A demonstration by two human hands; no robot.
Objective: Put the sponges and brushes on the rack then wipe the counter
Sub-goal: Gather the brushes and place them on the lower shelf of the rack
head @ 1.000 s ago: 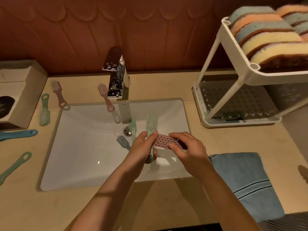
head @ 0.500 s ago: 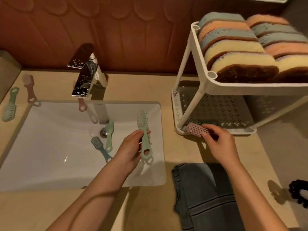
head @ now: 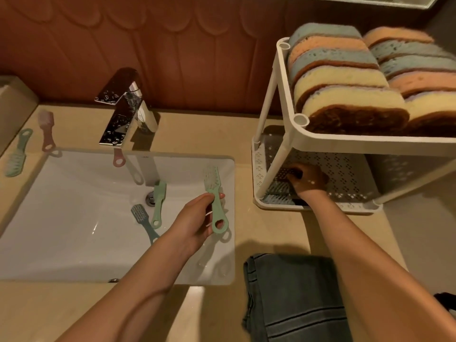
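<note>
My left hand (head: pixel 195 222) grips a light green brush (head: pixel 215 198) by its handle above the right side of the white sink (head: pixel 61 218). My right hand (head: pixel 307 180) reaches into the lower shelf of the white rack (head: pixel 345 174) and holds a pink brush (head: pixel 285 174) there, beside a blue brush (head: pixel 277 191) lying on that shelf. Several sponges (head: pixel 345 95) fill the rack's top shelf. In the sink lie a green brush (head: pixel 159 203) and a blue-grey brush (head: pixel 144 222). A pink brush handle (head: pixel 118 157) pokes out under the tap.
A chrome tap (head: pixel 123 109) stands behind the sink. On the left counter lie a pink brush (head: pixel 47 130) and a green brush (head: pixel 17 154). A dark blue folded towel (head: pixel 293 299) lies on the counter in front of the rack. A black object (head: pixel 446 302) sits at the right edge.
My right hand carried the pink brush from over the sink into the rack's lower shelf. My left hand kept the green brush over the sink. The view shifted right.
</note>
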